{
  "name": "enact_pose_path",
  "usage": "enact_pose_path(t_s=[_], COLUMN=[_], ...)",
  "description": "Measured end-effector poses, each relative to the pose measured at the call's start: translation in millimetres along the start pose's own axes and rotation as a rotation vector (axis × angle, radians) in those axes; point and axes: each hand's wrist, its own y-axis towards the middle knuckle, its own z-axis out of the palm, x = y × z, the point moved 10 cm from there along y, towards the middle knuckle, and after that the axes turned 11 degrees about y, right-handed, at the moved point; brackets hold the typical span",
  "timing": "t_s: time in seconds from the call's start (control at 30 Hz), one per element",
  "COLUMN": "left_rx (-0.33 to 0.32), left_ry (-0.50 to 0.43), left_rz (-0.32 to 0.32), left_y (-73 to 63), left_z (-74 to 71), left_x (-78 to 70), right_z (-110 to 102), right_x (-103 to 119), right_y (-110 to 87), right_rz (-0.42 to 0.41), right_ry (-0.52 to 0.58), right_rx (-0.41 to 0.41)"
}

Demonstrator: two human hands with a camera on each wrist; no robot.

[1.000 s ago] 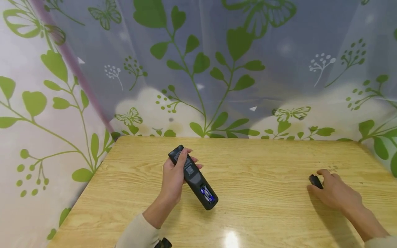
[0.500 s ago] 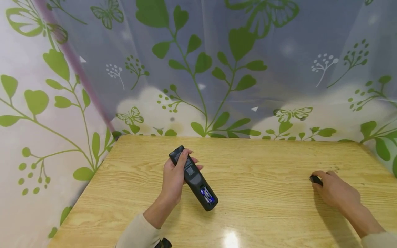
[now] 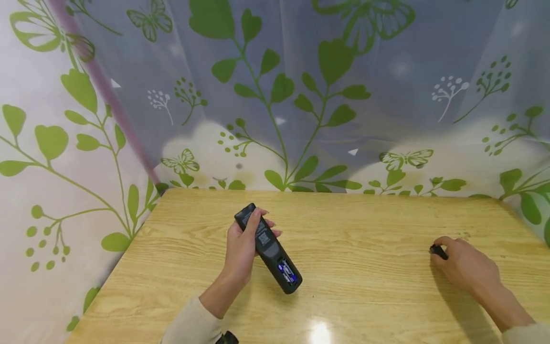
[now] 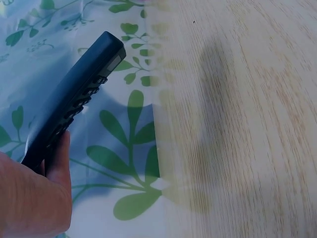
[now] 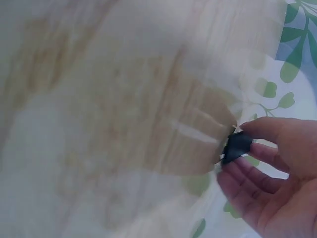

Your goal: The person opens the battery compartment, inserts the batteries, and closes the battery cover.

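Note:
My left hand (image 3: 240, 251) grips a black remote control (image 3: 269, 248) over the table, thumb lying along its back and fingertips curled round the far edge. The remote's back faces up with its battery bay (image 3: 287, 271) uncovered, showing batteries with blue in it at the near end. In the left wrist view the remote (image 4: 74, 99) appears edge-on, its row of buttons facing down toward the table. Far to the right, my right hand (image 3: 468, 265) pinches a small black battery cover (image 3: 439, 251) by its edges. The right wrist view shows that cover (image 5: 237, 146) between thumb and fingers.
A light wood-grain table (image 3: 365, 229) spans the view. Behind it and at the left hangs a cloth backdrop (image 3: 386, 95) with green leaves and butterflies, meeting the table's back edge. A small black object (image 3: 229, 337) shows beside the left sleeve.
My right thumb and fingers have closed on the battery cover, which stays at nearly the same spot. The left hand and the remote control have hardly moved.

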Motion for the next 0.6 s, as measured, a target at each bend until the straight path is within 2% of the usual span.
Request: enact_pose_path(t_s=[0.13, 0.3, 0.47, 0.6], left_rx=[0.001, -0.002, -0.002, 0.001], left_ry=[-0.004, 0.002, 0.006, 0.001], left_rz=[0.004, -0.001, -0.001, 0.001], left_y=[-0.2, -0.3, 0.2, 0.5], left_z=[1.1, 2.9, 4.6, 5.6], left_x=[-1.0, -1.4, -1.3, -0.8], right_z=[-1, 1, 2, 3], right_x=[7, 26, 54, 85], right_y=[-0.8, -5.4, -10.9, -15.6], right_rz=[-0.013, -0.050, -0.105, -0.159], right_ry=[0.047, 0.129, 0.202, 0.274], right_rx=[-0.046, -0.086, -0.131, -0.165])
